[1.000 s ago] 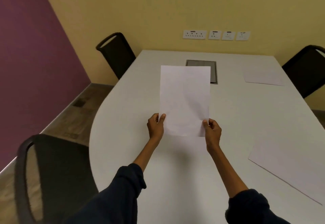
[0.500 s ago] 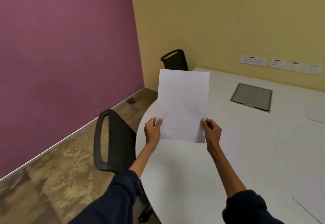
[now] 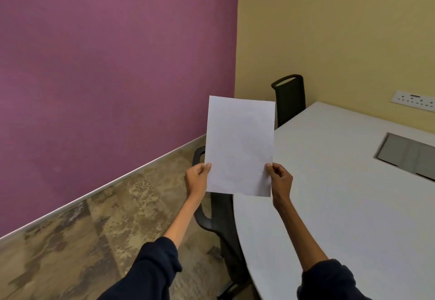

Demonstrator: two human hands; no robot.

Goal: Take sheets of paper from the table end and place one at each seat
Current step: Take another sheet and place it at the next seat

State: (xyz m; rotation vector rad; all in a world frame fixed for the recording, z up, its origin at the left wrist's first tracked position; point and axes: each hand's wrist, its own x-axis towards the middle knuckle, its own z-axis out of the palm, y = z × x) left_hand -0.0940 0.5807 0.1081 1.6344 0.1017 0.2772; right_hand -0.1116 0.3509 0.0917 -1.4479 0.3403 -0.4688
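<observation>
Both hands' grip (image 3: 197, 177) on raised sheet (image 3: 240, 145)

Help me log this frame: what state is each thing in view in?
sheet of paper: held upright by both hands, off the table.
left hand: pinches the sheet's lower left edge.
right hand: pinches its lower right edge.
near chair: drawn up to the table, partly behind the sheet.
far chair: stands at the table's edge.
cable hatch: shut.
</observation>
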